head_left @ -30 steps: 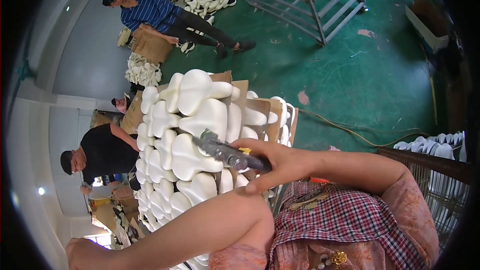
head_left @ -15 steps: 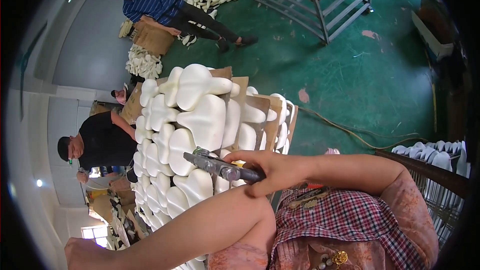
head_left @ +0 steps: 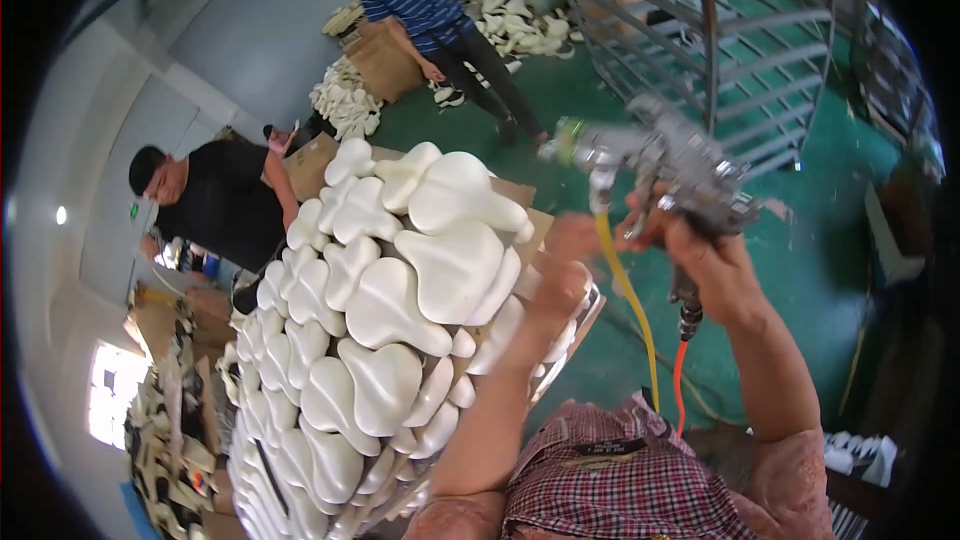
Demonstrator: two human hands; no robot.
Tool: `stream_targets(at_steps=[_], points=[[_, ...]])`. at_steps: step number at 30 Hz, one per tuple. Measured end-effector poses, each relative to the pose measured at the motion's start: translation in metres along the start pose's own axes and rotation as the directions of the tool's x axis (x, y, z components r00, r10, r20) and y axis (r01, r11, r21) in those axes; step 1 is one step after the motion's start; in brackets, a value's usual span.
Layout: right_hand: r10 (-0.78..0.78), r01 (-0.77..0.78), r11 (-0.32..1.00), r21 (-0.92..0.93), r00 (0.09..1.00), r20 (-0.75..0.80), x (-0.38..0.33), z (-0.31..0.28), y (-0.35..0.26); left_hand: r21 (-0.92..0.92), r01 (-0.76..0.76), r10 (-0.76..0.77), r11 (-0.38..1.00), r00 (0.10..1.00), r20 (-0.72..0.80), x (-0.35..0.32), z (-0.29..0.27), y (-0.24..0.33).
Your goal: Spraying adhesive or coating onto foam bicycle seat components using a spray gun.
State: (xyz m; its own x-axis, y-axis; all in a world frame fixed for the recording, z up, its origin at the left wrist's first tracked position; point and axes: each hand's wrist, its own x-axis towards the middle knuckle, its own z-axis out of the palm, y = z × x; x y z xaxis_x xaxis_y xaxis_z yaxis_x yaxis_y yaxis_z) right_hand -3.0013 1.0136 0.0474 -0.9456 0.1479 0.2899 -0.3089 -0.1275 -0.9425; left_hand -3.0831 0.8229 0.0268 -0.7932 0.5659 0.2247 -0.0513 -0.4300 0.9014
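Spray gun (head_left: 690, 162) is clasped in right grip (head_left: 708, 262); whether left grip (head_left: 570, 252) is closed cannot be told.
Judged weighty and rigid, it is best held by its handle (head_left: 684, 286).

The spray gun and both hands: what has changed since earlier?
The spray gun, in the right hand, has moved right, from in front of the white pieces to the right of them. The left hand, blurred, has swung from the lower left to near the gun; contact is unclear. The view shifted too. The right hand keeps its hold; the pieces remain stacked.
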Motion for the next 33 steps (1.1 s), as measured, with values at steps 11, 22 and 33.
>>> stream_targets(at_steps=[11,22,33], points=[[-0.346,0.354,0.935,-0.008,0.909,-0.231,0.083,-0.048,-0.089,0.707,0.26,-0.73,0.657,0.451,0.513,-0.052,-0.041,-0.128],[-0.25,0.244,0.968,0.062,0.903,0.349,0.059,0.084,-0.038,0.577,0.552,-0.744,0.602,0.65,0.154,-0.19,-0.088,-0.053],[0.064,0.13,0.984,-0.122,0.38,0.923,-0.017,0.375,-0.051,0.287,0.414,-0.443,0.864,0.895,0.043,-0.367,-0.147,0.028]])
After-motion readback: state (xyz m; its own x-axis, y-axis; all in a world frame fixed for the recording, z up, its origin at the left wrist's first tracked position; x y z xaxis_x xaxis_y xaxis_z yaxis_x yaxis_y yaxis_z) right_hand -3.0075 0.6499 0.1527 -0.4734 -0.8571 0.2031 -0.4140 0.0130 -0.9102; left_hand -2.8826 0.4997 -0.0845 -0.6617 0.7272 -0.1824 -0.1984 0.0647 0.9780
